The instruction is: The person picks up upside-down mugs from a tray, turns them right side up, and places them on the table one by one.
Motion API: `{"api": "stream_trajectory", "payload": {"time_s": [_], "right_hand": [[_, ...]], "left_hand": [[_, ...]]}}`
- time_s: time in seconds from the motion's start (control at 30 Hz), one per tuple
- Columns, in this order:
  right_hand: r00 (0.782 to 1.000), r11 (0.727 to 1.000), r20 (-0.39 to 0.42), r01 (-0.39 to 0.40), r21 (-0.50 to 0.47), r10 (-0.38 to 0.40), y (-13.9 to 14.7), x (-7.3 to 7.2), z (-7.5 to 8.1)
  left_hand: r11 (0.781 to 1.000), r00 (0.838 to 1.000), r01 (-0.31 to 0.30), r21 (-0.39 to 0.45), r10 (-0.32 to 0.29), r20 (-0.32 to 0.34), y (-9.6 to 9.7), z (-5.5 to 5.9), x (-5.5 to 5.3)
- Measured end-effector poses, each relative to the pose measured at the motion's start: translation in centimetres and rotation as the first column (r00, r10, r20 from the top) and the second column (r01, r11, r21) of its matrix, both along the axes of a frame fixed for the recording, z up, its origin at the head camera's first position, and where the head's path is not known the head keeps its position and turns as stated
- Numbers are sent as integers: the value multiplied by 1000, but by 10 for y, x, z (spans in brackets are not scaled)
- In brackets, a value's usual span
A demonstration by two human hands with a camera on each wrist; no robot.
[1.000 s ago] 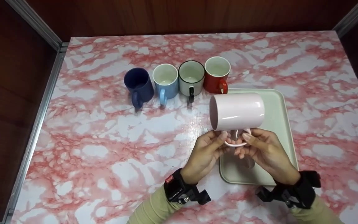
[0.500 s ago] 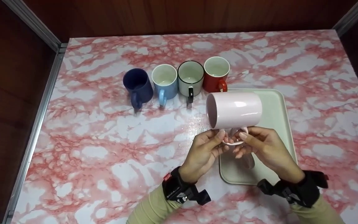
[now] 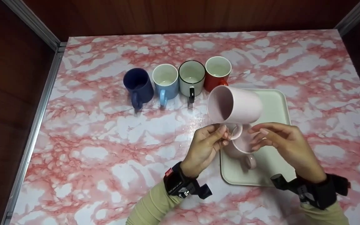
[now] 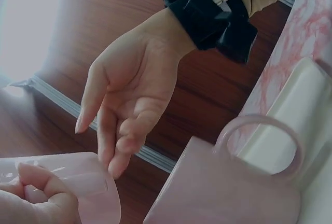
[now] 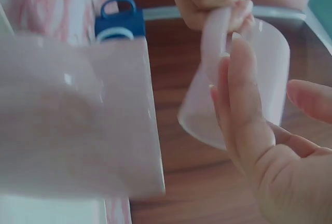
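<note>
My left hand [image 3: 203, 150] pinches the handle of a pale pink mug [image 3: 247, 106], which lies sideways in the air with its mouth facing left. To the right of that handle, my right hand [image 3: 286, 143] holds nothing; its fingers are extended and apart from the mug, as the left wrist view also shows. A second pink mug [image 4: 228, 193] stands on the cream tray [image 3: 270, 172] below the hands. The raised mug partly covers it in the head view, where its handle [image 3: 251, 162] points toward me.
Behind the tray, a row holds a dark blue mug [image 3: 144, 89], a light blue mug [image 3: 170, 89], a white mug [image 3: 187, 87] with black rim and handle, and a red mug [image 3: 212, 82]. All stand upright on the red-and-white marbled table [image 3: 105, 134].
My right hand has let go of the pink mug's handle and moved right. The mug has turned so its mouth shows more, uncovering part of the second pink mug. My left hand keeps its hold.
</note>
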State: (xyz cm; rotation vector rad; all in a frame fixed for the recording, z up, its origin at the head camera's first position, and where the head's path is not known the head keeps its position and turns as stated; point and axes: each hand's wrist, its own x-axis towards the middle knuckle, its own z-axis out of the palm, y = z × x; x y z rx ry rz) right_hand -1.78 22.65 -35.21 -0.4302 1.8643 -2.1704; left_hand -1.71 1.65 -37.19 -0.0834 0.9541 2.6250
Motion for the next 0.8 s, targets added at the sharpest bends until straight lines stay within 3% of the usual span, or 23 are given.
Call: {"api": "stream_trajectory", "payload": {"time_s": [0.23, 0.43, 0.6, 0.8], "right_hand": [[995, 990, 22, 98, -103, -96, 17, -1, -2], [993, 959, 11, 118, -258, -119, 31, -4, -9], [989, 941, 32, 149, -303, -146, 40, -5, -14], [981, 929, 50, 192, -317, -186, 48, -7, -22]], "left_hand": [[996, 996, -42, -83, 36, -76, 2, 0, -18], [983, 984, -71, -168, 42, -172, 12, -5, -40], [960, 973, -96, -261, 35, -229, 24, -11, -60], [915, 961, -112, -388, 0, -277, 35, -23, -85]]}}
